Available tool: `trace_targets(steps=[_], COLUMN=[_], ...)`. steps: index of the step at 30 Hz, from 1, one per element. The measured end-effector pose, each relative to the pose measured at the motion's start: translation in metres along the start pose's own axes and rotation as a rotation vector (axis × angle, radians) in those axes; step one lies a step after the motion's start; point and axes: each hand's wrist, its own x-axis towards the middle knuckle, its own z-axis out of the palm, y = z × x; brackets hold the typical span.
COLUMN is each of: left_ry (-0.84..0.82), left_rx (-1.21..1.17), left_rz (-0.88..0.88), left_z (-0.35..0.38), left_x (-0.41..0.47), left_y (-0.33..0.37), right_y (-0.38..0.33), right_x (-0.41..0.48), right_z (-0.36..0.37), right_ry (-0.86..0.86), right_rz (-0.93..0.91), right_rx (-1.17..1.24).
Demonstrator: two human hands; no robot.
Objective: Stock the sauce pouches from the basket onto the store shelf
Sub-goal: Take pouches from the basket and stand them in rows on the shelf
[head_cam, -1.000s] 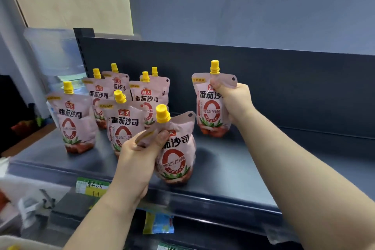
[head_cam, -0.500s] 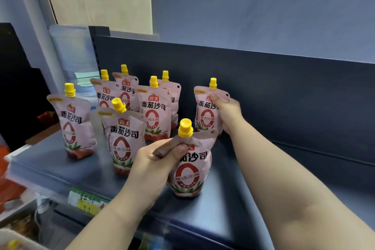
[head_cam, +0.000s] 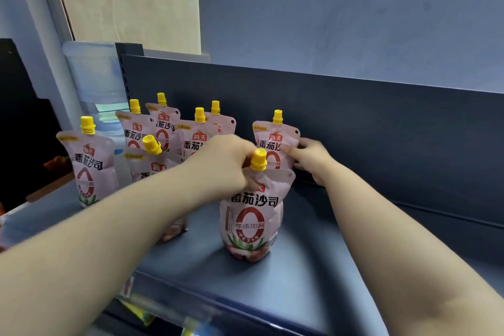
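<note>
Standing two pouches at once, the left grip (head_cam: 226, 169) pinched the front pouch (head_cam: 251, 224) by its crumpled top beside the yellow cap (head_cam: 258, 159), with its base on the shelf (head_cam: 300, 267) toward the front edge. The right grip (head_cam: 311, 161) pinched the right side of the rear pouch (head_cam: 272, 139) at the shelf's back edge. Doing this well probably meant settling each base flat, label forward, then letting go gently, since a soft pouch could topple into the neighbouring pouches (head_cam: 90, 166).
</note>
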Motion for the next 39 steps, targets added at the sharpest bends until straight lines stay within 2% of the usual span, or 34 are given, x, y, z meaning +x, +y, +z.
trace_targets(steps=[4, 7, 10, 15, 19, 26, 31, 39], left_ry=[-0.132, -0.168, -0.171, -0.153, -0.149, -0.265, -0.227, -0.185], left_rx=[0.247, 0.299, 0.300, 0.163, 0.146, 0.106, 0.120, 0.124], left_rz=[-0.035, -0.058, -0.071, -0.113, -0.147, -0.172, -0.132, -0.112], left_z=[-0.004, -0.006, -0.007, -0.003, -0.002, -0.014, -0.010, -0.012], left_x=[0.039, 0.064, 0.081, 0.095, 0.100, 0.098, 0.095, 0.095], left_y=[0.006, 0.008, 0.009, 0.000, -0.003, -0.005, -0.005, -0.006], right_y=[0.007, 0.013, 0.014, 0.017, 0.023, 0.025, 0.027, 0.028], right_x=[-0.007, -0.015, -0.028, -0.053, -0.062, -0.068, -0.065, -0.066], right_z=[-0.006, -0.013, -0.022, -0.024, -0.012, 0.017, 0.018, 0.017], right_ry=[-0.021, -0.051, -0.051, -0.129, -0.143, -0.007, 0.071, 0.085], right_rz=[0.082, 0.135, 0.073, -0.027, -0.062, -0.102, -0.071, -0.045], right_rx=[-0.142, -0.381, -0.553, -0.516, -0.563, -0.668, -0.679, -0.701])
